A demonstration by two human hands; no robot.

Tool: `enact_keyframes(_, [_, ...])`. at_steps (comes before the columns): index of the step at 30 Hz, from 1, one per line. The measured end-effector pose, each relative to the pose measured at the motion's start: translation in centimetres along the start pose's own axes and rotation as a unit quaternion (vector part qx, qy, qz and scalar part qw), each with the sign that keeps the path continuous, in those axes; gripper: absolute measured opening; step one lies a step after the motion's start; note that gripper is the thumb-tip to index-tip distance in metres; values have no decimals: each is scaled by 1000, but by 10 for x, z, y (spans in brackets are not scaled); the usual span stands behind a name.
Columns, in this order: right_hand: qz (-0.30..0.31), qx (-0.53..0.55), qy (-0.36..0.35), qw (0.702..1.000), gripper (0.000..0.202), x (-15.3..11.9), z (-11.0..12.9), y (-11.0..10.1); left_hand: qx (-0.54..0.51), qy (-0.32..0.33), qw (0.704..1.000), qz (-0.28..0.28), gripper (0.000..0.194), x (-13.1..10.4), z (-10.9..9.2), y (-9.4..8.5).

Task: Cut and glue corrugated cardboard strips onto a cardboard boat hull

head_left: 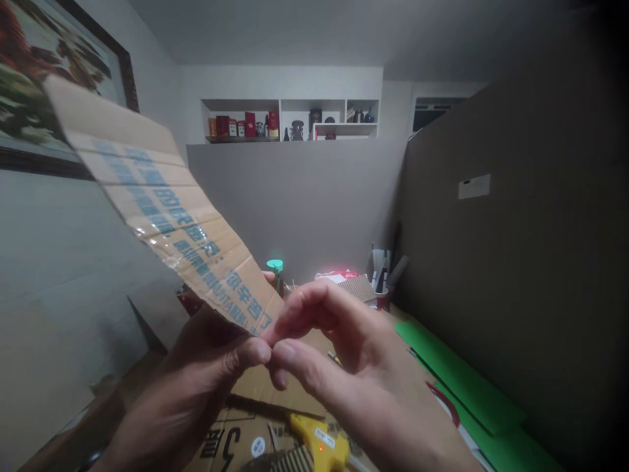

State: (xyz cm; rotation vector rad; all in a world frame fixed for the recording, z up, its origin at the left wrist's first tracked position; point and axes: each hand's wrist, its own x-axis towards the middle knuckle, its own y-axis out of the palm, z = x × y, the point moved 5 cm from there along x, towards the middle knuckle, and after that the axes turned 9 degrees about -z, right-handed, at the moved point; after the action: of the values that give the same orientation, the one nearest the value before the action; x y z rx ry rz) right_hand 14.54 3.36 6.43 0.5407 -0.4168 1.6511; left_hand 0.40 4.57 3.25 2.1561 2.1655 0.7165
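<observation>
A long strip of brown cardboard (181, 210) with blue printed characters and several crease lines rises from my hands toward the upper left. My left hand (187, 387) grips its lower end, thumb on the near face and the other fingers mostly hidden behind. My right hand (354, 360) meets the same end at the corner, thumb and index finger pinched close to my left thumb. Below the hands a yellow hot glue gun (322, 442) with a small red light lies on a printed cardboard sheet (246, 429).
Green sheets (462, 380) lie along the right side beside a grey partition (511, 262). Toward the back stand a cup of tools (381, 288) and a bottle with a turquoise cap (274, 265). A framed picture (130, 82) hangs at left; wall shelves (289, 139) hold boxes and ornaments.
</observation>
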Motion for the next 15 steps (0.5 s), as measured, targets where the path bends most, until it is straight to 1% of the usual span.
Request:
enact_keyframes(2, [23, 51, 49, 997, 8, 1, -5, -1, 30, 1, 999, 15, 40, 0, -1, 3])
enact_keyframes(4, [41, 83, 91, 992, 12, 1, -9, -2, 46, -1, 998, 32, 38, 0, -2, 8])
enact_keyframes(5, [47, 92, 101, 990, 16, 1, -10, -3, 47, -3, 998, 39, 39, 0, -2, 10])
enact_keyframes(8, [62, 96, 120, 986, 24, 1, -13, -4, 36, -9, 998, 50, 47, -1, -3, 17])
enact_keyframes(11, [79, 128, 131, 980, 25, 2, -15, -3, 33, -21, 998, 59, 45, -2, -4, 21])
enact_keyframes(13, [81, 151, 138, 976, 25, 2, -15, -1, 31, -33, 997, 61, 47, -2, -5, 21])
enact_keyframes(15, [76, 158, 141, 974, 27, 2, -15, -1, 28, -43, 997, 49, 51, -1, -4, 16])
